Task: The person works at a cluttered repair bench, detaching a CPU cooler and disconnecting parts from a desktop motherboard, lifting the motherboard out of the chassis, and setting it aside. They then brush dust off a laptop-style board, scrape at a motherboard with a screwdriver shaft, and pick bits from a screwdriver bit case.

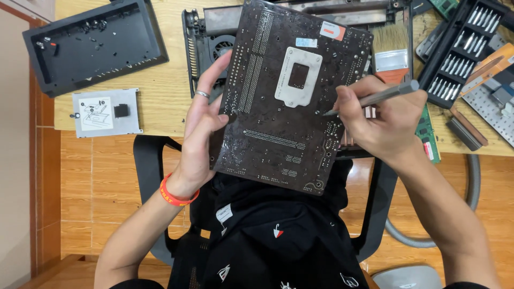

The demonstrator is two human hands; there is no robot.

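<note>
A dark brown computer circuit board (278, 118) is held solder side up over my lap, with a silvery square backplate (297, 76) near its middle. My left hand (202, 131), with a ring and an orange wristband, grips the board's left edge. My right hand (377, 119) holds a slim grey screwdriver (383, 94) like a pen, its tip touching the board's right edge.
On the wooden desk (166, 85) lie a black plastic case cover (93, 45), a grey metal bracket (106, 112), an opened computer chassis with a fan (211, 45), a paintbrush (390, 51), a screwdriver bit set (463, 48) and green circuit boards (427, 134). A hose (471, 187) curves over the tiled floor.
</note>
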